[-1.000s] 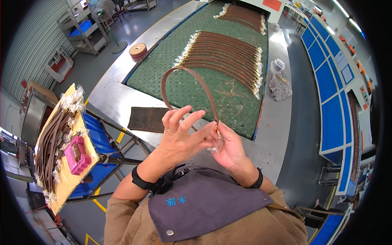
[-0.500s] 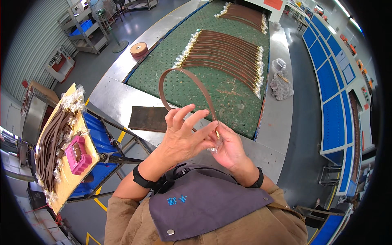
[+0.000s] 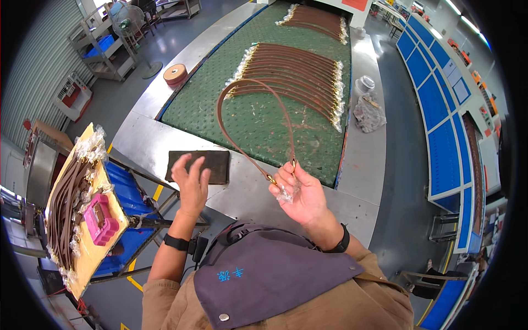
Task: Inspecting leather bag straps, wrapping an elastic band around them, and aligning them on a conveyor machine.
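Observation:
A looped brown strap (image 3: 285, 115) rises from my right hand (image 3: 297, 192), whose fingers close on both of its ends; these carry gold fittings wrapped in clear plastic. My left hand (image 3: 190, 184) is apart from the strap, fingers spread over a dark flat pad (image 3: 217, 168) on the steel table edge (image 3: 242, 198); I cannot tell whether it touches the pad. Beyond, rows of similar straps (image 3: 289, 77) with plastic-wrapped ends lie on the green dimpled belt (image 3: 192, 115).
At left, a yellow board (image 3: 82, 269) bears brown straps and a pink tray (image 3: 107, 231) above a blue bin (image 3: 124, 187). A tape roll (image 3: 175, 76) and crumpled plastic (image 3: 368, 118) sit on the machine's borders. A fan (image 3: 127, 22) stands behind; blue panels (image 3: 432, 110) line the right.
My left hand has let go beside the right hand and moved left and down toward the dark pad. The strap's loop has swung, with both ends now visible in my right hand.

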A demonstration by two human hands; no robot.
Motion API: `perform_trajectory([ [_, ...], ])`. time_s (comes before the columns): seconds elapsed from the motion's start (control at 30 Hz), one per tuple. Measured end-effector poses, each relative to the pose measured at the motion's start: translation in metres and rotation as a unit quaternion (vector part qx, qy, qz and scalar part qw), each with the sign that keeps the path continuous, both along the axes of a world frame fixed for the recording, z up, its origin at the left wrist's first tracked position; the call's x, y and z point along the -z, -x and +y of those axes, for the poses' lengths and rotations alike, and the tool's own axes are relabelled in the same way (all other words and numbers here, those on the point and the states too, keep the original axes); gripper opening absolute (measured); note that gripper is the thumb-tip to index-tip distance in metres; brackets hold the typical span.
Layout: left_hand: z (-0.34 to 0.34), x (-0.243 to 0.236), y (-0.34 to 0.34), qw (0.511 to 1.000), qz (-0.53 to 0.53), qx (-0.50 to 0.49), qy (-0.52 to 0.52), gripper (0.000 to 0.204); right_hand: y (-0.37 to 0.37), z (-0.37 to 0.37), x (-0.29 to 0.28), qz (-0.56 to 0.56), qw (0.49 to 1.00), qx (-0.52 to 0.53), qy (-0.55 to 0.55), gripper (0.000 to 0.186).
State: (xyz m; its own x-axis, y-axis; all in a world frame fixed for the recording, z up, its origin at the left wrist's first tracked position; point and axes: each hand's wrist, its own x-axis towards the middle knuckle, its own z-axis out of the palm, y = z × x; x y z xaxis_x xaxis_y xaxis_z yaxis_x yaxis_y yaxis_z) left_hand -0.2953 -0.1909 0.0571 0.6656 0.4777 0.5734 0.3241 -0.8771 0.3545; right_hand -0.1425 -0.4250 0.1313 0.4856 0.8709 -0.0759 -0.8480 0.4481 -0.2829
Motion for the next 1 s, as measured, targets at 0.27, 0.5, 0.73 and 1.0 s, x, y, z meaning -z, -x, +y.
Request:
perform_trajectory([
  [0.27, -0.001, 0.062, 0.017, 0.972, 0.232, 0.013, -0.019, 0.039, 0.001, 0.003, -0.002, 0.015, 0.999, -0.001, -0.031, 0.027],
  [0.5, -0.021, -0.022, 0.006, 0.998, -0.015, 0.054, 0.010, 0.041, 0.006, 0.005, -0.005, -0.007, 1.000, -0.001, -0.031, 0.023],
  [0.73, -0.085, -0.122, -0.016, 0.963, -0.023, 0.214, -0.165, 0.058, 0.013, 0.005, -0.015, -0.018, 1.000, -0.023, 0.010, 0.028],
  [1.0, -0.094, -0.120, -0.025, 0.969, 0.007, 0.198, -0.145, 0.060, 0.019, 0.001, -0.025, -0.021, 0.998, -0.022, 0.050, 0.027],
])
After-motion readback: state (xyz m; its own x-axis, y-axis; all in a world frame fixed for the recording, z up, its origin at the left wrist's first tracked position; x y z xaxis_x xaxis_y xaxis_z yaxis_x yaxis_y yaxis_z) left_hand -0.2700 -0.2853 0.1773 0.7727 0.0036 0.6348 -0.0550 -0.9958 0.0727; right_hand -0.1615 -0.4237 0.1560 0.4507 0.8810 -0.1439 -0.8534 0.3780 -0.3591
